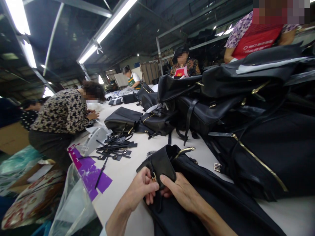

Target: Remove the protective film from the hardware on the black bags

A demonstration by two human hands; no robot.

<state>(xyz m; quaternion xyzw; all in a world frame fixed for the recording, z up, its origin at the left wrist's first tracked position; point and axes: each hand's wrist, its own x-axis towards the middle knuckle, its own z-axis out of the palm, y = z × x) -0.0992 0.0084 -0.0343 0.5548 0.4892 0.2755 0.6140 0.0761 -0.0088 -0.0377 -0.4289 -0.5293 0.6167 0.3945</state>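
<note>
Tightly pinched: both hands on a black leather bag (pixel 197 205)

Both hands are closed; the left hand (pixel 139 189) and the right hand (pixel 183 193) pinch the bag's folded top flap (pixel 159 165) from either side, with a small gold metal fitting (pixel 154 177) showing between them; the bag lies on the white work table (pixel 118 201), running out from under the right forearm, and a gold zip (pixel 184 151) crosses its far end. A hold like this seems to work best with the fingertips close around the fitting, so the leather cannot twist; the bag's weight is best left on the table, not taken in the wrists.

Counted outward: two hands, one bag in hand, one fitting in view; to the left lie roughly ten black straps (pixel 115 147), too tangled for an exact count; beside them are one purple cut sheet (pixel 90 173), one white plastic form (pixel 95 139) and, over the table edge, one clear plastic bag (pixel 72 206); to the right and ahead, at least five more black bags (pixel 246 131) are heaped and overlapping, so their number is uncertain; five other people are in view: one in a patterned blouse (pixel 61 111), one in a green apron (pixel 134 80), two in red aprons (pixel 183 70) (pixel 256 41), and one dim at far left (pixel 29 114).
</note>
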